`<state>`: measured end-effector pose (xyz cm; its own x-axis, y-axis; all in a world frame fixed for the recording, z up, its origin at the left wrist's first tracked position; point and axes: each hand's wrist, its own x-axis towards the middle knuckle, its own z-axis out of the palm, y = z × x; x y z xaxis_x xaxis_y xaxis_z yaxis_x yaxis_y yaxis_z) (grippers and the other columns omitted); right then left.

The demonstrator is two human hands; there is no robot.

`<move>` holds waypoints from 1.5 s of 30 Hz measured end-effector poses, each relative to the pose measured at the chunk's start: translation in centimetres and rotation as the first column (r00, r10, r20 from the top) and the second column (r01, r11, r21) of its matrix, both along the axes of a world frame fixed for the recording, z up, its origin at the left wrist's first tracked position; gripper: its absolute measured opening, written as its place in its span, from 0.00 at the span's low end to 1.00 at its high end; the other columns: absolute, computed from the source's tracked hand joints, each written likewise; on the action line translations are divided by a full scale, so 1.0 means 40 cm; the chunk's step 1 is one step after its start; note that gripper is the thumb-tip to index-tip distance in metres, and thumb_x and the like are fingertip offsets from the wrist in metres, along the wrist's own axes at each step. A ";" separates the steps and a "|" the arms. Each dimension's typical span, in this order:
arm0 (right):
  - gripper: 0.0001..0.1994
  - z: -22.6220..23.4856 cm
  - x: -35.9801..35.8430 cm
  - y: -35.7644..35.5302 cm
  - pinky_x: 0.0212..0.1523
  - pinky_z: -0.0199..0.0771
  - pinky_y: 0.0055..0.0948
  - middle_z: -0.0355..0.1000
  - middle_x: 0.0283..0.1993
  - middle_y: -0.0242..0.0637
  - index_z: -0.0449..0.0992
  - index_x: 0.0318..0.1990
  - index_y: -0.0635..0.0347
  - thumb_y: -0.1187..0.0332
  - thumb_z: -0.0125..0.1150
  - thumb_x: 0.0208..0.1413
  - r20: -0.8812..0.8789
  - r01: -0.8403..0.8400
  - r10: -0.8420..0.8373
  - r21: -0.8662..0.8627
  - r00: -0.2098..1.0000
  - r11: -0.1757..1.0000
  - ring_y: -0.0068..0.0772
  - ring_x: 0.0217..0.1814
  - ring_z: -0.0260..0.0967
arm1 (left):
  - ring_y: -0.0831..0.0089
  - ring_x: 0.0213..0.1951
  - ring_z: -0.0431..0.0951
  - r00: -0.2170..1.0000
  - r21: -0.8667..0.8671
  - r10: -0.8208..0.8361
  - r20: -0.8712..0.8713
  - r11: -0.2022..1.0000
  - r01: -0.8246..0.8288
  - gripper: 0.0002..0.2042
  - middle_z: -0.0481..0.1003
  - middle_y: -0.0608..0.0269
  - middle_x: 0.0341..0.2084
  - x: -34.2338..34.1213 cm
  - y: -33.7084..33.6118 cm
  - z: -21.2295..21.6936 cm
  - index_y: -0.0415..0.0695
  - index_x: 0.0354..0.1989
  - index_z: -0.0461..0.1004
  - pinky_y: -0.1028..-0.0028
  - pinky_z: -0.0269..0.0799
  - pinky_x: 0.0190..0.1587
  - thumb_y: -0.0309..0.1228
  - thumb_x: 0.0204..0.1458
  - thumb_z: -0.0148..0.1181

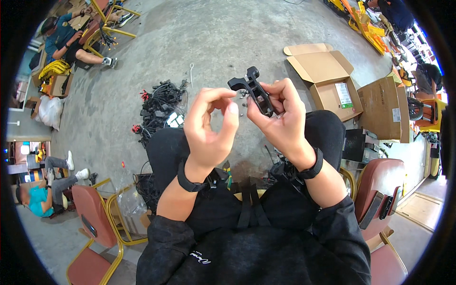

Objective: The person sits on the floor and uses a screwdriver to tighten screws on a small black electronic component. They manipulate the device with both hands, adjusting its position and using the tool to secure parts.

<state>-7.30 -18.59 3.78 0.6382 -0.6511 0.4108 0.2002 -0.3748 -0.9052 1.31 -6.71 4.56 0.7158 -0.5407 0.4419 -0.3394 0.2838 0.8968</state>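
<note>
My right hand (280, 118) grips a black plastic part (254, 88) with a forked end, holding it up above my knees. My left hand (211, 126) hovers just left of the part, its thumb and fingers curled as if pinching; whether something tiny sits between them I cannot tell. Its fingertips sit close to the part's lower end. Both wrists wear black bands. I sit with my black trousers and black sleeves filling the lower middle of the view.
A heap of black cables and parts (161, 107) lies on the concrete floor ahead. An open cardboard box (327, 76) and a closed one (380, 107) stand to the right. Red chairs with yellow frames (97, 213) flank me. Other people sit at the left (45, 190) and far left (66, 40).
</note>
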 end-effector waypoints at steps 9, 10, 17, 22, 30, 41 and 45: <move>0.16 0.010 -0.002 -0.004 0.33 0.70 0.14 0.71 0.28 0.33 0.69 0.40 0.68 0.77 0.70 0.47 -0.042 0.021 -0.022 -0.034 0.999 0.999 0.09 0.31 0.65 | 0.80 0.26 0.70 0.977 0.112 -0.019 0.213 0.994 -0.005 0.09 0.73 0.63 0.28 0.016 -0.004 0.001 0.37 0.41 0.78 0.79 0.65 0.30 0.20 0.52 0.57; 0.16 0.012 -0.002 -0.004 0.33 0.70 0.14 0.71 0.28 0.33 0.69 0.40 0.68 0.77 0.70 0.47 -0.037 0.015 -0.016 -0.035 0.999 0.999 0.09 0.31 0.64 | 0.79 0.26 0.70 0.955 0.102 -0.035 0.295 0.995 0.005 0.09 0.73 0.62 0.28 0.020 -0.003 0.008 0.37 0.40 0.78 0.79 0.65 0.30 0.19 0.51 0.57; 0.15 0.005 0.002 -0.003 0.33 0.70 0.14 0.71 0.29 0.33 0.68 0.39 0.68 0.77 0.69 0.47 -0.038 0.024 -0.026 -0.061 0.999 0.998 0.09 0.31 0.64 | 0.76 0.28 0.70 0.983 0.079 0.015 0.182 0.996 -0.030 0.11 0.72 0.62 0.29 0.018 -0.005 -0.007 0.38 0.41 0.76 0.78 0.66 0.29 0.19 0.48 0.57; 0.16 -0.014 0.007 -0.006 0.32 0.69 0.14 0.71 0.28 0.32 0.68 0.40 0.68 0.77 0.69 0.47 0.020 0.007 -0.007 0.027 1.000 1.000 0.08 0.30 0.63 | 0.75 0.28 0.71 0.933 0.150 -0.009 0.359 0.988 -0.048 0.12 0.72 0.60 0.31 0.023 -0.004 0.006 0.38 0.42 0.76 0.77 0.67 0.30 0.19 0.47 0.58; 0.16 -0.005 0.003 -0.003 0.33 0.69 0.14 0.70 0.28 0.33 0.69 0.40 0.68 0.76 0.70 0.47 -0.060 0.013 -0.014 -0.011 0.998 1.000 0.09 0.30 0.63 | 0.73 0.31 0.72 0.958 0.104 0.042 0.283 0.992 -0.074 0.14 0.72 0.58 0.34 0.018 -0.006 0.007 0.39 0.42 0.77 0.76 0.68 0.31 0.19 0.45 0.58; 0.16 0.006 -0.006 -0.008 0.34 0.71 0.15 0.71 0.29 0.34 0.69 0.40 0.68 0.75 0.70 0.48 -0.116 0.006 -0.019 -0.113 0.993 0.994 0.09 0.31 0.65 | 0.77 0.30 0.71 0.990 0.122 0.030 0.134 0.991 -0.046 0.08 0.73 0.61 0.33 0.015 -0.013 -0.006 0.38 0.40 0.77 0.78 0.67 0.31 0.20 0.52 0.58; 0.17 0.017 -0.005 -0.002 0.34 0.72 0.17 0.72 0.29 0.35 0.68 0.41 0.68 0.74 0.71 0.49 -0.073 -0.016 0.005 -0.155 0.997 0.988 0.11 0.33 0.67 | 0.77 0.28 0.71 0.981 0.179 0.034 0.189 0.982 -0.068 0.06 0.74 0.61 0.31 0.020 -0.016 -0.023 0.37 0.39 0.77 0.78 0.66 0.29 0.23 0.54 0.61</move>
<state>-7.52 -18.69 4.48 0.6763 -0.5765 0.4586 0.1407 -0.5101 -0.8486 2.10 -7.34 3.64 0.6600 -0.5899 0.4651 -0.5131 0.0983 0.8527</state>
